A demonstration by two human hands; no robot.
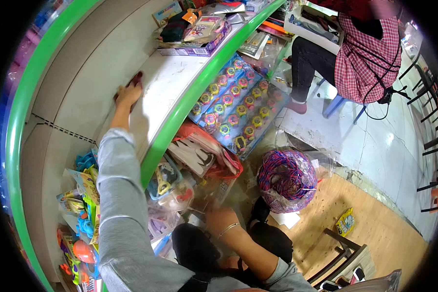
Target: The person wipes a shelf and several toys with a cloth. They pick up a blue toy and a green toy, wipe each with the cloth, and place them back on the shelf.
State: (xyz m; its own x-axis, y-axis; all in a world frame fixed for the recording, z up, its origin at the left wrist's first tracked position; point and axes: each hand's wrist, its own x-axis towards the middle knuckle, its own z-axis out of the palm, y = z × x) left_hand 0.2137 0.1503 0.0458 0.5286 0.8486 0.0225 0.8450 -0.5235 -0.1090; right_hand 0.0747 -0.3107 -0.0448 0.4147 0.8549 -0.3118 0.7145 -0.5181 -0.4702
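Observation:
My left hand (129,94) reaches out to the back of a white shelf (164,84) with a green front edge. It presses a dark red piece, apparently a cloth (139,76), against the surface; most of it is hidden under the fingers. Dirt specks mark the shelf board nearby. Above my knees, my right hand (219,218), with a bracelet at the wrist, is blurred by motion, and its fingers cannot be made out. Close to it are a clear bag with a white and red item (179,197) and a blue plastic basket (165,179).
Packaged goods in a purple box (204,49) occupy the shelf's far end; packaged toys (85,219) stand at its near end. Below lie a sheet of toy watches (237,109) and a bundle of coloured cord (287,180). A person (365,62) sits on a blue stool (335,106).

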